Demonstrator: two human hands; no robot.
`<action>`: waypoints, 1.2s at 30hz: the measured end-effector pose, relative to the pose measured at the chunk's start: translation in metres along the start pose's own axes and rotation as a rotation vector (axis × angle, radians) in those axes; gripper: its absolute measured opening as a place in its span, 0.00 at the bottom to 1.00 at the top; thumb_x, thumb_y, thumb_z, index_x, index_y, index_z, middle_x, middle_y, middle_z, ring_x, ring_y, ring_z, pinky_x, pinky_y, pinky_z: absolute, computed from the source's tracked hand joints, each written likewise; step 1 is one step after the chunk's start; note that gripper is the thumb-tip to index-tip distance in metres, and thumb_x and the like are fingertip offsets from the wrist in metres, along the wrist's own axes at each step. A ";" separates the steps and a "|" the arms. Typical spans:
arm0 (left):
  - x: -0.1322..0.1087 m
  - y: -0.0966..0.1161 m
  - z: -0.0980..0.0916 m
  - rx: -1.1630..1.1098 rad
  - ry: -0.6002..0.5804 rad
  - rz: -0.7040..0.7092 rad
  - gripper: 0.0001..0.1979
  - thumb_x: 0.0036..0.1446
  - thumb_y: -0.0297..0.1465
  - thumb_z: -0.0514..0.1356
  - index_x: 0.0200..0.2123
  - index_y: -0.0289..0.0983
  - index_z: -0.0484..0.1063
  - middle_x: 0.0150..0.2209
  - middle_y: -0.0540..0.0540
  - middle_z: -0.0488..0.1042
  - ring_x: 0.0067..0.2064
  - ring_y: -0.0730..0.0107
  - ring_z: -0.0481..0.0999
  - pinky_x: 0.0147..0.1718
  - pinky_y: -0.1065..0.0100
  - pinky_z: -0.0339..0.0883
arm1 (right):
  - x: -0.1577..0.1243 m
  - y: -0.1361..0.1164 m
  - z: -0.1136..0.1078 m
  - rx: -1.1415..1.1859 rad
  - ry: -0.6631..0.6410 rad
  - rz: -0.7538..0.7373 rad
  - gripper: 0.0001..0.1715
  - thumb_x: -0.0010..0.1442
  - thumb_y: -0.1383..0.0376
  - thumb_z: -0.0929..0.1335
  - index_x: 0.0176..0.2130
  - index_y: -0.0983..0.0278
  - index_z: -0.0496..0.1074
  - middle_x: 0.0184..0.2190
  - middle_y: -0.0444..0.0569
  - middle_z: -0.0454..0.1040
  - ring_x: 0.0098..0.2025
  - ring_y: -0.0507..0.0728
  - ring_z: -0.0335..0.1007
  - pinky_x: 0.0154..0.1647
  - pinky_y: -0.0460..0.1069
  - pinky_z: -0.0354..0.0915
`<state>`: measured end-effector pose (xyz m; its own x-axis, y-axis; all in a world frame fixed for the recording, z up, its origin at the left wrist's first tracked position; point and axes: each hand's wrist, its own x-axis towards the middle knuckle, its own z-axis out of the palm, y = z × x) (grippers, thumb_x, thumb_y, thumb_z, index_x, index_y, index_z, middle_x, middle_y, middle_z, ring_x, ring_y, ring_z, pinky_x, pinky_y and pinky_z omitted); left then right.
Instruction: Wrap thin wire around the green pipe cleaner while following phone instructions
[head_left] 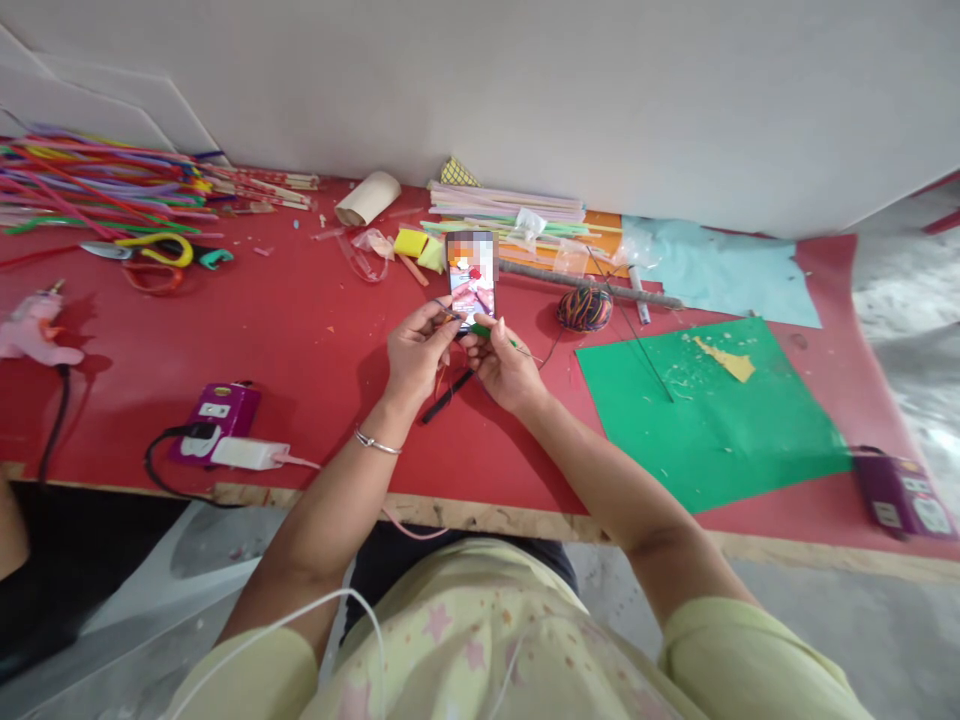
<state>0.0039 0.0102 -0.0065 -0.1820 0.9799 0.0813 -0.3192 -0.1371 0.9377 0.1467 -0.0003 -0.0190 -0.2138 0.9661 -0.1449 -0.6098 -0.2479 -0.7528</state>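
Both my hands meet over the red table (300,330), just in front of a phone (472,275) that stands propped with its screen lit. My left hand (420,350) pinches a thin dark wire. My right hand (504,365) pinches a small green piece with a thin wire running off to the right. A black stick (446,397) lies on the table under my hands. A ball of multicoloured yarn (584,308) sits just right of the phone.
A green sheet (712,420) with a yellow scrap lies at right, a pale blue sheet (720,265) behind it. Pipe cleaners (97,185), yellow-handled scissors (154,250) and a pink glue gun (34,335) are at left. A purple power strip (216,420) sits near the front edge.
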 end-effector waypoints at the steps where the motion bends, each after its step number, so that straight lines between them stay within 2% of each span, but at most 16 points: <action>1: 0.000 0.000 0.000 0.004 0.000 0.003 0.20 0.50 0.35 0.75 0.48 0.41 0.84 0.35 0.48 0.82 0.18 0.85 0.66 0.14 0.77 0.56 | 0.000 0.000 0.000 0.009 -0.008 -0.003 0.19 0.63 0.47 0.74 0.47 0.55 0.79 0.33 0.42 0.81 0.33 0.50 0.74 0.34 0.45 0.70; 6: 0.001 0.000 0.000 0.025 0.004 0.035 0.21 0.51 0.37 0.75 0.49 0.42 0.84 0.33 0.50 0.81 0.18 0.85 0.65 0.14 0.77 0.56 | -0.001 0.001 0.002 0.011 0.000 -0.022 0.19 0.62 0.48 0.75 0.47 0.55 0.79 0.34 0.42 0.81 0.34 0.50 0.74 0.34 0.45 0.70; 9: 0.000 -0.001 0.002 0.032 0.046 0.049 0.21 0.50 0.37 0.75 0.49 0.42 0.84 0.31 0.51 0.79 0.18 0.85 0.64 0.14 0.77 0.55 | -0.002 0.001 0.005 -0.017 0.032 -0.022 0.20 0.62 0.48 0.74 0.48 0.56 0.79 0.34 0.42 0.81 0.34 0.50 0.74 0.33 0.46 0.69; 16: -0.003 0.000 0.006 0.030 0.125 -0.019 0.23 0.51 0.39 0.75 0.51 0.43 0.82 0.27 0.53 0.75 0.18 0.83 0.61 0.16 0.74 0.54 | -0.006 0.006 0.013 -0.103 0.065 -0.092 0.19 0.60 0.48 0.75 0.47 0.54 0.79 0.38 0.44 0.83 0.40 0.54 0.78 0.36 0.48 0.72; 22: -0.002 -0.002 0.007 -0.061 0.096 -0.089 0.26 0.48 0.39 0.77 0.50 0.42 0.82 0.31 0.51 0.80 0.17 0.84 0.59 0.15 0.72 0.52 | -0.010 0.007 0.013 -0.111 0.054 -0.194 0.16 0.59 0.49 0.76 0.40 0.56 0.82 0.41 0.45 0.83 0.45 0.54 0.78 0.42 0.49 0.74; 25: -0.002 -0.001 0.008 -0.095 0.094 -0.109 0.25 0.47 0.38 0.77 0.49 0.42 0.82 0.28 0.53 0.79 0.17 0.84 0.58 0.15 0.73 0.51 | -0.009 0.008 0.013 -0.071 0.060 -0.231 0.14 0.61 0.51 0.76 0.44 0.54 0.83 0.42 0.44 0.84 0.45 0.53 0.79 0.40 0.47 0.74; 31: -0.002 0.006 0.008 -0.185 0.049 -0.195 0.22 0.48 0.34 0.75 0.48 0.40 0.81 0.31 0.51 0.81 0.16 0.87 0.58 0.15 0.74 0.48 | -0.008 0.007 0.015 -0.087 0.097 -0.184 0.18 0.61 0.52 0.75 0.49 0.53 0.81 0.45 0.45 0.84 0.46 0.54 0.79 0.43 0.50 0.76; 36: 0.000 0.009 0.002 -0.220 0.015 -0.215 0.21 0.46 0.30 0.74 0.46 0.40 0.82 0.27 0.54 0.78 0.16 0.86 0.57 0.14 0.75 0.47 | -0.007 0.005 0.011 -0.121 0.093 -0.150 0.20 0.60 0.50 0.76 0.49 0.54 0.81 0.47 0.46 0.84 0.46 0.55 0.79 0.43 0.51 0.77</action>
<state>0.0033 0.0098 0.0024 -0.1019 0.9878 -0.1178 -0.5450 0.0436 0.8373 0.1370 -0.0090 -0.0144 -0.0529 0.9954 -0.0797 -0.5323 -0.0957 -0.8411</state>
